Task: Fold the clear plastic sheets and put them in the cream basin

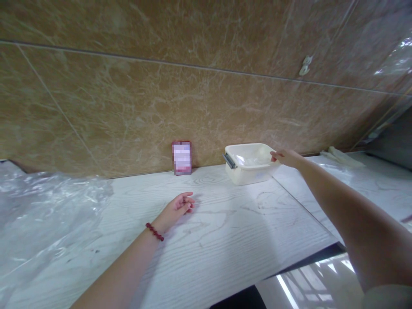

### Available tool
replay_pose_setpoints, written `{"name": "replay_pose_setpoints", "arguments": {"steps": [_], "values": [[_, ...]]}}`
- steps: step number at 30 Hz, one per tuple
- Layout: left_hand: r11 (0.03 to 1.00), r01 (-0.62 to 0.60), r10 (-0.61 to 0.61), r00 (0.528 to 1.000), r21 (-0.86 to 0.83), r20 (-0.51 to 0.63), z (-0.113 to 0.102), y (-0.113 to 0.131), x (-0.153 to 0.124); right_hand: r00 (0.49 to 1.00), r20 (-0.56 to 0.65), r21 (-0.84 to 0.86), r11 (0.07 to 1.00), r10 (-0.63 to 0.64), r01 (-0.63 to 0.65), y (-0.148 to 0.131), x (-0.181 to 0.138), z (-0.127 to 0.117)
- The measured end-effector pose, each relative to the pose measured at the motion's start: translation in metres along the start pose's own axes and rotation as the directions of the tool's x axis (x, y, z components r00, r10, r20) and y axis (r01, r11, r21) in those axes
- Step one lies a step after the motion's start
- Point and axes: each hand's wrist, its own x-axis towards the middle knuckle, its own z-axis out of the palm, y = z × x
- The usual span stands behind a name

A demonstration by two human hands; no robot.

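Note:
A cream plastic storage box without a lid stands against the wall, a grey latch handle on its left end. At its right end, the fingers of my right hand are closed on the rim. Something pale and rounded shows inside the box, too unclear to name. My left hand, below a red bead bracelet, is over the table with loosely curled fingers and nothing in it. Beyond it, a phone in a red case leans upright on the wall, its screen blurred.
Crumpled clear plastic sheeting covers the left of the white wood-grain table. More plastic and a pale folded item lie at the right. A brown marbled wall bounds the back and carries a small white hook.

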Motion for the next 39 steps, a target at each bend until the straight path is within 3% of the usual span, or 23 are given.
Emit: {"name": "replay_pose_setpoints", "arguments": {"steps": [4, 7, 9, 12, 15, 16, 20, 24, 28, 32, 35, 39], "values": [[1.0, -0.003, 0.003, 1.0, -0.003, 0.0, 0.001, 0.001, -0.001, 0.991, -0.119, -0.005, 0.998, -0.069, 0.069, -0.001, -0.014, 0.003], [1.0, -0.005, 0.005, 1.0, 0.0, 0.007, 0.001, 0.0, 0.0, 0.949, -0.307, -0.022, 0.997, -0.077, 0.074, 0.003, -0.021, 0.011], [1.0, -0.007, 0.007, 1.0, -0.001, 0.011, 0.0, -0.003, 0.001, 0.868, -0.493, -0.019, 0.998, -0.055, 0.052, 0.004, -0.028, 0.017], [1.0, -0.013, 0.014, 1.0, -0.005, 0.018, -0.001, -0.005, 0.002, 0.665, -0.746, -0.013, 1.0, -0.025, 0.023, -0.003, -0.042, 0.021], [1.0, -0.015, 0.015, 1.0, -0.001, 0.024, -0.002, -0.005, 0.001, 0.51, -0.86, 0.02, 0.997, -0.018, 0.069, -0.029, -0.061, 0.017], [1.0, -0.018, 0.018, 0.999, 0.001, 0.026, -0.002, -0.005, 0.001, 0.482, -0.876, 0.035, 0.994, -0.021, 0.107, -0.042, -0.067, 0.015], [0.999, -0.031, 0.031, 0.999, -0.016, 0.027, 0.0, -0.006, 0.002, 0.467, -0.881, 0.086, 0.948, -0.071, 0.306, -0.103, -0.089, 0.009], [0.999, -0.041, 0.042, 0.999, -0.036, 0.026, 0.001, -0.006, 0.003, 0.516, -0.841, 0.14, 0.855, -0.163, 0.499, -0.168, -0.101, 0.019], [0.997, -0.062, 0.062, 0.998, -0.039, 0.015, 0.002, -0.005, 0.003, 0.649, -0.741, 0.329, 0.749, -0.172, 0.575, -0.228, -0.106, 0.041], [0.995, -0.09, 0.091, 0.996, -0.03, 0.012, 0.002, -0.007, 0.003, 0.809, -0.559, 0.53, 0.672, -0.18, 0.516, -0.276, -0.106, 0.069], [0.993, -0.116, 0.116, 0.993, 0.009, 0.004, 0.001, -0.009, 0.005, 0.907, -0.392, 0.68, 0.616, -0.151, 0.397, -0.303, -0.103, 0.087], [0.984, -0.155, 0.157, 0.987, 0.086, -0.021, 0.002, -0.009, 0.006, 0.959, -0.204, 0.795, 0.538, -0.199, 0.28, -0.327, -0.103, 0.107]]}}
